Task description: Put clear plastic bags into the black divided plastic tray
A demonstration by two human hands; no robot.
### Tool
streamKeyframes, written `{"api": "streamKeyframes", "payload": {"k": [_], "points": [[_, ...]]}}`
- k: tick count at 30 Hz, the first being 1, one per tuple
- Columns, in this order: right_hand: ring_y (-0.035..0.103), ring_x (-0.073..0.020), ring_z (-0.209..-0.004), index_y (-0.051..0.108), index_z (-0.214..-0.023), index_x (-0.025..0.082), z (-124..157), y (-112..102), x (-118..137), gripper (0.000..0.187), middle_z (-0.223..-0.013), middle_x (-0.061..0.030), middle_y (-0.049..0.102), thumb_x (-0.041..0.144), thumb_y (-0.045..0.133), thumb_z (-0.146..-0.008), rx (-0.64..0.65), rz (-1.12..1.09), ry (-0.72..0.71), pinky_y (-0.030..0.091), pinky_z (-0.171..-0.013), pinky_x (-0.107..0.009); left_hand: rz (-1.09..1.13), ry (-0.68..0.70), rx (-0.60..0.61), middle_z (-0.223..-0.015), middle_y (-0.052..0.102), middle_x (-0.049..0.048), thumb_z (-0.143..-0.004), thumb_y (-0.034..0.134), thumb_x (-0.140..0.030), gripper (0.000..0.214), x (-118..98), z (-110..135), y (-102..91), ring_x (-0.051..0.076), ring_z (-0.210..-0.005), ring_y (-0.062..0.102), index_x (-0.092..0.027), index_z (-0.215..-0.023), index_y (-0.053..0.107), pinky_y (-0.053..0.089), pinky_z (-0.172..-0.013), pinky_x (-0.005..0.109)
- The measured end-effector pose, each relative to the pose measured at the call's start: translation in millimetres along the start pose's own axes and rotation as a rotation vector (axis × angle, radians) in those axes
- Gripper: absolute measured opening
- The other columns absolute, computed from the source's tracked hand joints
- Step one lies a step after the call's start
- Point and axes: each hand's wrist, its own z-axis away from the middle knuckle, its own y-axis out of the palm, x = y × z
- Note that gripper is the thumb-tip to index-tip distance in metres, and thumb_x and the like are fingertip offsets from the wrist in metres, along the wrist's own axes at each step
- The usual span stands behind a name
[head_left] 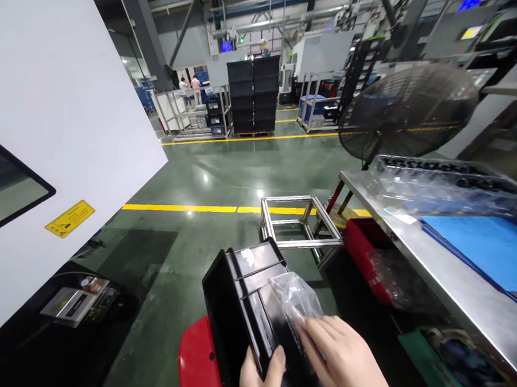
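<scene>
A: Where is the black bin (pixel 238 288), and how far is the work?
B: I see it tilted before me, over a red thing (pixel 198 358). A clear plastic bag (pixel 295 299) lies on it.
A: The hands?
B: My left hand (pixel 261 375) is at the bin's near side, fingers hidden. My right hand (pixel 343 359) lies over the bag, fingers extended. For both, I cannot tell the grip.

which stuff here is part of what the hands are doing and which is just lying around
In use: left hand on a black plastic crate; right hand on a clear plastic bag lying on it.

Just around: red bin, steel table, blue mat, aluminium frame, floor fan.
</scene>
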Motion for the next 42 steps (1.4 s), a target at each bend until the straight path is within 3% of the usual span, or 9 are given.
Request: {"api": "streamKeyframes", "payload": {"k": [7, 12, 15, 19, 23, 27, 32, 38, 42], "points": [[0.072, -0.0254, -0.052, 0.071, -0.103, 0.009, -23.5, 5.3, 9.2, 0.029, -0.065, -0.0057, 0.073, 0.010, 0.043, -0.094, 0.198, 0.027, 0.132, 0.059, -0.047, -0.036, 0.091, 0.046, 0.006, -0.121, 0.075, 0.0184, -0.060, 0.076, -0.071, 0.082, 8.9, -3.8, 26.0, 0.038, -0.123, 0.063, -0.011, -0.115, 0.068, 0.049, -0.105, 0.040], [0.077, -0.0254, -0.095, 0.062, -0.131, 0.014, -25.1, -32.4, 16.0, 0.037, -0.114, -0.0116, 0.077, 0.025, 0.051, -0.098, 0.181, -0.181, 0.136, 0.065, -0.078, -0.033, 0.166, 0.016, 0.042, -0.125, 0.073, 0.0211, -0.057, 0.078, -0.070, 0.088, -1.9, -4.9, 27.1, 0.038, -0.126, 0.061, -0.009, -0.119, 0.064, 0.048, -0.106, 0.040], [0.075, -0.0187, -0.098, 0.070, -0.117, 0.028, -15.4, -59.9, -13.8, 0.026, -0.114, -0.0020, 0.077, 0.033, 0.051, -0.100, 0.035, -0.334, 0.252, 0.061, -0.087, -0.024, 0.151, -0.032, 0.060, -0.121, 0.075, 0.0192, -0.061, 0.078, -0.061, 0.077, -9.4, -4.9, 21.7, 0.036, -0.122, 0.064, -0.010, -0.116, 0.064, 0.049, -0.103, 0.038], [0.074, -0.0242, -0.097, 0.074, -0.105, 0.026, -22.0, -63.9, -75.6, 0.030, -0.104, -0.0044, 0.079, 0.048, 0.056, -0.095, -0.053, -0.433, 0.491, 0.059, -0.091, -0.035, -0.017, -0.040, 0.032, -0.120, 0.075, 0.0201, -0.064, 0.073, -0.052, 0.063, -12.7, -5.0, 15.4, 0.036, -0.124, 0.061, -0.010, -0.109, 0.067, 0.047, -0.104, 0.039], [0.070, -0.0263, -0.101, 0.074, -0.108, 0.019, -56.0, -49.4, -108.5, 0.038, -0.109, -0.0086, 0.077, 0.049, 0.055, -0.094, 0.250, -0.575, 0.390, 0.053, -0.094, -0.039, -0.031, -0.027, 0.092, -0.118, 0.076, 0.0194, -0.063, 0.074, -0.051, 0.064, -6.6, -1.8, 15.5, 0.034, -0.119, 0.065, -0.008, -0.110, 0.066, 0.052, -0.098, 0.036], [0.070, -0.0231, -0.084, 0.079, -0.097, 0.017, -77.8, -34.1, -112.0, 0.035, -0.095, -0.0072, 0.078, 0.047, 0.067, -0.083, 0.514, -0.642, 0.294, 0.054, -0.077, -0.032, -0.025, -0.069, 0.115, -0.117, 0.077, 0.0154, -0.061, 0.079, -0.046, 0.065, -0.2, 1.5, 11.2, 0.034, -0.121, 0.065, -0.009, -0.113, 0.068, 0.053, -0.096, 0.034], [0.064, -0.0177, -0.076, 0.077, -0.108, 0.018, -74.7, -26.8, -107.6, 0.037, -0.089, -0.0052, 0.073, 0.044, 0.068, -0.082, 0.637, -0.673, 0.254, 0.049, -0.066, -0.026, 0.199, -0.250, 0.165, -0.119, 0.077, 0.0098, -0.067, 0.073, -0.048, 0.061, -13.1, 1.0, 0.1, 0.030, -0.124, 0.064, -0.016, -0.120, 0.065, 0.054, -0.097, 0.033], [0.053, -0.0104, -0.047, 0.073, -0.111, 0.016, -70.8, -27.5, -103.5, 0.037, -0.064, 0.0025, 0.061, 0.040, 0.064, -0.084, 0.768, -0.766, 0.294, 0.041, -0.049, -0.021, -0.073, -0.039, 0.307, -0.109, 0.079, 0.0194, -0.051, 0.078, -0.075, 0.087, -39.4, 6.7, 0.9, 0.040, -0.114, 0.067, -0.008, -0.105, 0.072, 0.050, -0.100, 0.042], [0.051, -0.0108, -0.046, 0.069, -0.097, 0.013, -63.2, -23.9, -101.9, 0.034, -0.056, 0.0050, 0.055, 0.041, 0.065, -0.079, 0.727, -0.819, 0.363, 0.040, -0.050, -0.022, -0.136, 0.104, 0.254, -0.121, 0.074, 0.0182, -0.061, 0.075, -0.068, 0.084, -50.1, 14.4, 4.3, 0.035, -0.121, 0.063, -0.009, -0.119, 0.062, 0.048, -0.100, 0.037]]}}
